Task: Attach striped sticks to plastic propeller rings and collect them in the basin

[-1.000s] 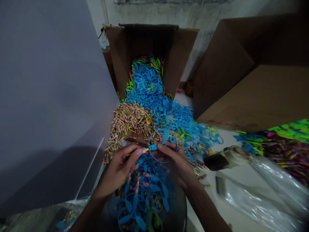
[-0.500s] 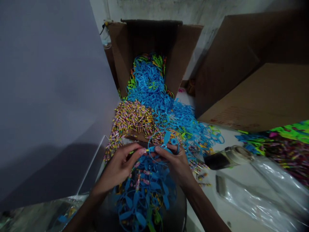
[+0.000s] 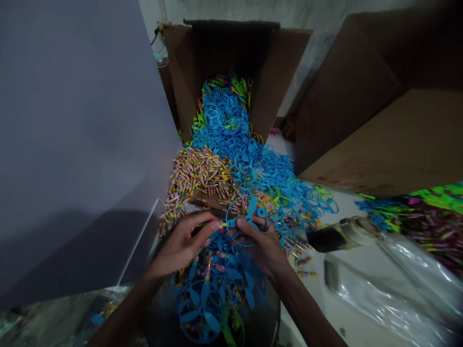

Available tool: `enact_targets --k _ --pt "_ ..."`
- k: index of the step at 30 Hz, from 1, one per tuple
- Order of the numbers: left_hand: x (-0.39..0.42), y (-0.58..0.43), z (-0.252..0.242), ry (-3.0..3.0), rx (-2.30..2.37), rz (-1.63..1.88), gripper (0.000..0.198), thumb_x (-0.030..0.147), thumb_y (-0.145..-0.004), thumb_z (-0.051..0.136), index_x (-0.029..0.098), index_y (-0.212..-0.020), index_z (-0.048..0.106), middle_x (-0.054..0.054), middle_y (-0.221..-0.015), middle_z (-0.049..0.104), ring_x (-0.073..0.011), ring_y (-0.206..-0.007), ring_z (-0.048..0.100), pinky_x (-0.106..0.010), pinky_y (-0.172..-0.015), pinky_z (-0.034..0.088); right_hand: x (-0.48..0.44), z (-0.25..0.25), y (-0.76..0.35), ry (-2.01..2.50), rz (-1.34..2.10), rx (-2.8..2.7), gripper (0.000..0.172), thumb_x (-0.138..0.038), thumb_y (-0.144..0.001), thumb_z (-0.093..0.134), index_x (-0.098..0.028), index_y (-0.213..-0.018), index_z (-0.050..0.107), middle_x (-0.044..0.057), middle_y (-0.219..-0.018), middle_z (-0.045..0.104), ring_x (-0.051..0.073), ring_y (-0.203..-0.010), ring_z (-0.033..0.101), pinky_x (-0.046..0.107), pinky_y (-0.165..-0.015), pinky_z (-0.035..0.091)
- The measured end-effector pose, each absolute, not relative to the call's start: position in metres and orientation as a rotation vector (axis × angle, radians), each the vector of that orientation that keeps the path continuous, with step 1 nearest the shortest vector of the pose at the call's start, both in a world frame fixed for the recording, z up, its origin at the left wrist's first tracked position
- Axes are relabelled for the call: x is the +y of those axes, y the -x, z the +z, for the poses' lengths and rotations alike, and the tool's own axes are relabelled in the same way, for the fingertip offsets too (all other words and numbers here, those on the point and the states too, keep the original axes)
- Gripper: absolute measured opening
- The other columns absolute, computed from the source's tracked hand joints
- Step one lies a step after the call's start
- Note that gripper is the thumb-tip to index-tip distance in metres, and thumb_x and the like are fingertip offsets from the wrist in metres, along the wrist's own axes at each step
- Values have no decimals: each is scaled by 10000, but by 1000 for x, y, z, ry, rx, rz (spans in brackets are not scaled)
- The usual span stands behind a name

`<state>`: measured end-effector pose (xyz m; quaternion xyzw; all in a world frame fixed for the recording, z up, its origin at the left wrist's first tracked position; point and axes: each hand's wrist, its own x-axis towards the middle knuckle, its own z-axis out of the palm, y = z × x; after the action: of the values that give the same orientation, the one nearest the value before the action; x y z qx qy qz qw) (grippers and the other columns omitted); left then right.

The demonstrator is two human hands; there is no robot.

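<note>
My right hand (image 3: 266,248) pinches a blue ringed propeller (image 3: 252,206) between thumb and fingers, its blades facing up. In the closed fingertips of my left hand (image 3: 191,241) is a small stick-like piece with a yellow tip (image 3: 224,224), mostly hidden by the fingers. That tip meets the ring's left edge; whether it is fixed there I cannot tell. Below both hands, a dark round container (image 3: 265,320) holds blue propellers (image 3: 204,294), some green ones and several small pink pieces (image 3: 219,267).
Beyond my hands lie a heap of pink-and-yellow pieces (image 3: 198,168) and blue propellers (image 3: 226,120) spilling from a cardboard box (image 3: 289,67). A large carton (image 3: 394,140), a dark cylinder (image 3: 325,238) and clear plastic bags (image 3: 376,299) are rightward. A grey panel (image 3: 79,120) blocks the left.
The view has shifted slightly, so the scene sits a little further right. Both hands keep their grip, with the yellow tip still at the propeller's ring.
</note>
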<state>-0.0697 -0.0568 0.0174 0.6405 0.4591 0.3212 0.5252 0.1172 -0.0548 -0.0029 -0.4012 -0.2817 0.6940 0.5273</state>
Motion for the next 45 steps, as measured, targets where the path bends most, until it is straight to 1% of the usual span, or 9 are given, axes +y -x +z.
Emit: enact_targets --k 4,8,17,20,25,30,36,40,45 --pt "-62 70 19 -1898 1197 871 249 367 -1004 478 205 -946 658 -23 -910 670 -170 -861 629 -284 -739 499 -56 -3 -117 980 1630 -662 241 -338 -597 912 -169 -699 774 37 -640 740 137 -489 643 236 -487 538" --pt "-66 72 12 -2273 1265 992 197 304 -998 488 229 -1107 635 -57 -1085 688 -235 -1087 628 -397 -915 523 -56 -4 -118 986 1643 -641 238 -323 -588 918 -169 -692 770 24 -637 728 156 -551 682 229 -487 544" --pt "-64 77 -11 -2592 1205 946 237 250 -1016 421 212 -1145 616 -35 -884 599 -176 -818 625 -309 -746 562 -61 -4 -119 1007 1658 -682 223 -297 -596 914 -164 -691 762 27 -676 729 169 -559 698 247 -506 588" --pt "-64 79 -24 -2563 1206 1031 218 247 -1005 457 241 -1145 625 -42 -947 642 -178 -876 661 -308 -799 581 -61 -6 -118 1018 1627 -676 225 -283 -593 917 -165 -684 749 28 -706 739 171 -561 704 249 -511 595" --pt "-65 81 -41 -2549 1161 1180 294 196 -963 542 229 -1250 598 -65 -1162 693 -212 -1129 653 -346 -983 563 -64 -10 -117 1045 1600 -690 234 -287 -614 906 -163 -729 743 38 -752 754 184 -589 716 279 -536 617" --pt "-67 79 -46 -2570 1145 1197 289 176 -974 497 218 -1240 601 -67 -1104 716 -210 -1086 677 -331 -966 568 -66 -14 -115 1055 1602 -709 229 -305 -636 891 -166 -753 753 34 -749 754 184 -600 717 285 -540 615" --pt "-65 72 -28 -2645 1141 994 216 209 -995 469 192 -1161 606 -50 -891 635 -178 -840 652 -293 -768 565 -65 -17 -120 1055 1619 -672 271 -337 -590 920 -174 -736 760 32 -712 751 176 -537 700 281 -526 595" --pt "-60 69 -7 -2554 1174 971 160 239 -1000 484 206 -1107 598 -39 -933 624 -178 -895 636 -302 -842 533 -66 -14 -125 1075 1604 -623 260 -338 -593 920 -172 -708 756 32 -665 748 178 -513 686 288 -513 585" --pt "-62 65 8 -2273 1208 867 100 260 -1002 494 224 -1048 575 -8 -951 665 -153 -891 651 -264 -815 507 -66 -11 -124 1015 1634 -637 272 -268 -570 928 -187 -786 785 33 -822 781 176 -653 720 260 -550 605"
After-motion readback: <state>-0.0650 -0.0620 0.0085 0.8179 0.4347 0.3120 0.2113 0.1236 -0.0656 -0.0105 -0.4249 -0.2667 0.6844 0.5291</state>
